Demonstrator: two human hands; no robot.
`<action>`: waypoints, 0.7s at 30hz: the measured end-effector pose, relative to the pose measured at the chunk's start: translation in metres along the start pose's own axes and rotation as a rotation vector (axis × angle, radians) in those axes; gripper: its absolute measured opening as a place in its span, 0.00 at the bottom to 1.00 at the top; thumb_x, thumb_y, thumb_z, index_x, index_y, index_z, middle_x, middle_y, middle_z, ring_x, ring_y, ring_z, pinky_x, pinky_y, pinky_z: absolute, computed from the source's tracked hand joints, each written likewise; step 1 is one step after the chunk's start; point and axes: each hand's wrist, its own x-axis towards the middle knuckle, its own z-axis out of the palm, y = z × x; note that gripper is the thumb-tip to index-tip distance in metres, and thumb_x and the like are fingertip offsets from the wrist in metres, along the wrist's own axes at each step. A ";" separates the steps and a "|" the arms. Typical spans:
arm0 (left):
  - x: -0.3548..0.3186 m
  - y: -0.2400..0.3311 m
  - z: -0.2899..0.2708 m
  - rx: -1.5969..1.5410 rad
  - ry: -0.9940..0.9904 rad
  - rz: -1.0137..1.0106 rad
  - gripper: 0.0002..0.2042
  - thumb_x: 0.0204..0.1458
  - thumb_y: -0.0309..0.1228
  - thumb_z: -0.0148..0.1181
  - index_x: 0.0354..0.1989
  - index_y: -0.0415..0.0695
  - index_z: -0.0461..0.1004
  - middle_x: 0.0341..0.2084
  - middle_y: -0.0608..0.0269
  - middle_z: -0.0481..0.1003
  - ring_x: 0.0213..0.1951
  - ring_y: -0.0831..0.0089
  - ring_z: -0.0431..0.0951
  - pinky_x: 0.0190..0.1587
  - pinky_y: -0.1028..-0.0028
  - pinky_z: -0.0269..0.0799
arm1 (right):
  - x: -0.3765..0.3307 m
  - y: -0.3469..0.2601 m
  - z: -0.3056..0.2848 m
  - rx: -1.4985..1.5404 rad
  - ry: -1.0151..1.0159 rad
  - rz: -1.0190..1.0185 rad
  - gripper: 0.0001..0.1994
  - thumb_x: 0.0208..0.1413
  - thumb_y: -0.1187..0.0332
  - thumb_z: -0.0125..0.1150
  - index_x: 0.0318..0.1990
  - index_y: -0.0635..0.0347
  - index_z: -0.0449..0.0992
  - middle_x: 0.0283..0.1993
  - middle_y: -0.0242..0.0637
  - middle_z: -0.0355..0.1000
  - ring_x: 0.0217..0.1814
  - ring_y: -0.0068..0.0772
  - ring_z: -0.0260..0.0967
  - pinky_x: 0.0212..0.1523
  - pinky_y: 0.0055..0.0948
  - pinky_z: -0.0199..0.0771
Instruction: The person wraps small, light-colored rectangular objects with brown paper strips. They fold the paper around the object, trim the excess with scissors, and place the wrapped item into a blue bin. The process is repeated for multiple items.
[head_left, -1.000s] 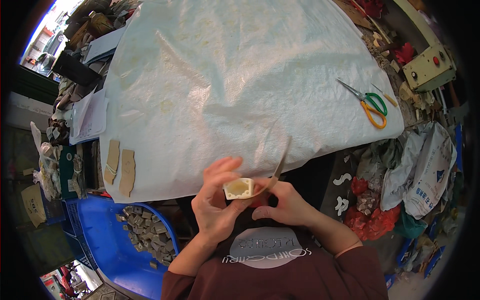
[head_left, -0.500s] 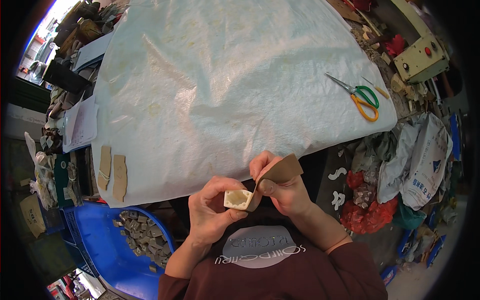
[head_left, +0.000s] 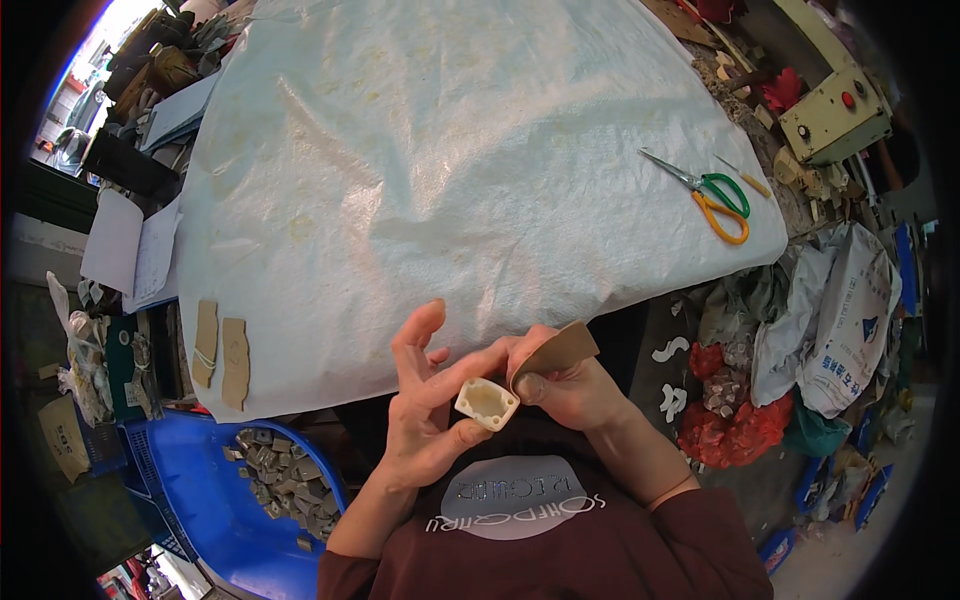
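Observation:
Between the thumb and a finger of my left hand (head_left: 425, 410) is a small cream-coloured hollow block (head_left: 487, 402), its open side with small round knobs or holes facing up. The other fingers of that hand are raised. My right hand (head_left: 572, 392) grips a folded piece of brown sandpaper (head_left: 560, 352), thumb in front. The sandpaper's lower part is close beside the block's right edge; whether they touch is hard to tell. Both hands are over my lap, just off the table's near edge.
White sheeting (head_left: 430, 200) covers the table. Scissors (head_left: 712, 195) and a thin pointed tool (head_left: 752, 183) lie at right, two brown cut strips (head_left: 235, 365) at left. A blue basin (head_left: 185, 490) holds many small grey pieces. Plastic bags (head_left: 840, 320) stand at right.
The block has turned in my left hand, whose upper fingers have lifted and spread. The sandpaper has shifted slightly left and down in my right hand. The whole view has moved a little.

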 end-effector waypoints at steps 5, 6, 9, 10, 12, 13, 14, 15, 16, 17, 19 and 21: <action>-0.009 -0.005 0.020 -0.168 0.212 -0.125 0.32 0.37 0.31 0.72 0.51 0.37 0.62 0.48 0.55 0.58 0.50 0.70 0.62 0.48 0.72 0.62 | 0.000 0.004 0.001 -0.110 0.046 -0.087 0.08 0.47 0.73 0.65 0.33 0.63 0.71 0.38 0.37 0.71 0.34 0.21 0.68 0.33 0.22 0.71; -0.009 -0.008 0.022 -0.258 0.258 -0.192 0.30 0.36 0.28 0.72 0.48 0.37 0.62 0.46 0.57 0.60 0.47 0.72 0.64 0.47 0.74 0.63 | 0.000 0.004 0.001 -0.188 0.062 -0.139 0.08 0.48 0.73 0.64 0.33 0.63 0.71 0.37 0.37 0.71 0.33 0.21 0.68 0.32 0.21 0.70; -0.008 -0.002 0.018 -0.191 0.255 -0.172 0.24 0.34 0.24 0.72 0.41 0.39 0.65 0.38 0.62 0.66 0.40 0.77 0.68 0.45 0.76 0.64 | 0.000 0.002 0.000 -0.345 0.115 -0.211 0.08 0.48 0.73 0.64 0.33 0.62 0.71 0.33 0.34 0.71 0.31 0.18 0.67 0.30 0.20 0.69; -0.008 0.000 0.016 -0.175 0.230 -0.188 0.24 0.35 0.24 0.72 0.41 0.38 0.66 0.38 0.62 0.66 0.40 0.76 0.68 0.45 0.76 0.64 | 0.000 -0.001 0.002 -0.344 0.138 -0.178 0.08 0.48 0.73 0.64 0.33 0.62 0.71 0.32 0.33 0.70 0.31 0.18 0.66 0.30 0.20 0.69; -0.008 0.003 0.013 -0.218 0.196 -0.222 0.24 0.35 0.26 0.72 0.41 0.37 0.67 0.37 0.62 0.67 0.40 0.76 0.68 0.45 0.76 0.64 | -0.003 -0.004 0.001 -0.343 0.159 -0.104 0.08 0.48 0.71 0.64 0.32 0.61 0.70 0.31 0.34 0.71 0.31 0.18 0.66 0.31 0.20 0.68; -0.008 0.004 0.011 -0.239 0.178 -0.239 0.23 0.35 0.27 0.72 0.41 0.37 0.67 0.37 0.62 0.67 0.40 0.76 0.69 0.46 0.76 0.64 | -0.005 -0.005 0.000 -0.343 0.157 -0.063 0.10 0.48 0.69 0.65 0.31 0.61 0.70 0.31 0.35 0.71 0.32 0.20 0.65 0.32 0.21 0.67; -0.008 0.005 0.010 -0.249 0.151 -0.233 0.24 0.36 0.28 0.72 0.41 0.37 0.67 0.37 0.62 0.67 0.41 0.76 0.69 0.46 0.75 0.64 | -0.006 -0.005 -0.001 -0.342 0.156 -0.023 0.11 0.48 0.66 0.65 0.31 0.60 0.69 0.31 0.37 0.71 0.32 0.22 0.65 0.33 0.22 0.66; -0.007 0.005 0.008 -0.257 0.124 -0.225 0.24 0.36 0.28 0.72 0.41 0.37 0.68 0.38 0.62 0.68 0.41 0.76 0.69 0.46 0.75 0.65 | -0.006 -0.004 -0.003 -0.308 0.149 -0.011 0.11 0.48 0.67 0.66 0.30 0.60 0.68 0.30 0.37 0.71 0.32 0.22 0.64 0.32 0.22 0.66; -0.006 0.005 0.007 -0.264 0.098 -0.218 0.24 0.36 0.29 0.72 0.42 0.36 0.68 0.38 0.61 0.68 0.41 0.76 0.69 0.46 0.75 0.65 | -0.006 -0.001 -0.006 -0.274 0.142 0.001 0.11 0.48 0.68 0.66 0.30 0.60 0.68 0.30 0.36 0.71 0.31 0.22 0.64 0.31 0.22 0.65; -0.007 0.005 0.007 -0.248 0.086 -0.214 0.24 0.36 0.29 0.72 0.42 0.36 0.68 0.38 0.61 0.68 0.41 0.75 0.69 0.47 0.75 0.65 | -0.006 0.001 -0.008 -0.241 0.134 0.012 0.11 0.47 0.68 0.66 0.29 0.59 0.67 0.29 0.36 0.70 0.31 0.21 0.63 0.30 0.22 0.64; -0.006 0.005 0.007 -0.217 0.065 -0.201 0.25 0.36 0.30 0.72 0.43 0.36 0.68 0.39 0.60 0.67 0.41 0.74 0.69 0.47 0.74 0.65 | -0.007 0.003 -0.008 -0.198 0.132 -0.023 0.12 0.47 0.69 0.67 0.29 0.59 0.66 0.28 0.35 0.70 0.30 0.22 0.62 0.30 0.23 0.64; -0.007 0.002 0.010 -0.123 0.086 -0.179 0.29 0.36 0.36 0.73 0.45 0.34 0.67 0.39 0.61 0.67 0.41 0.74 0.69 0.46 0.76 0.65 | -0.006 0.005 -0.006 -0.214 0.158 -0.117 0.10 0.48 0.71 0.65 0.29 0.59 0.67 0.28 0.33 0.69 0.30 0.21 0.62 0.31 0.21 0.64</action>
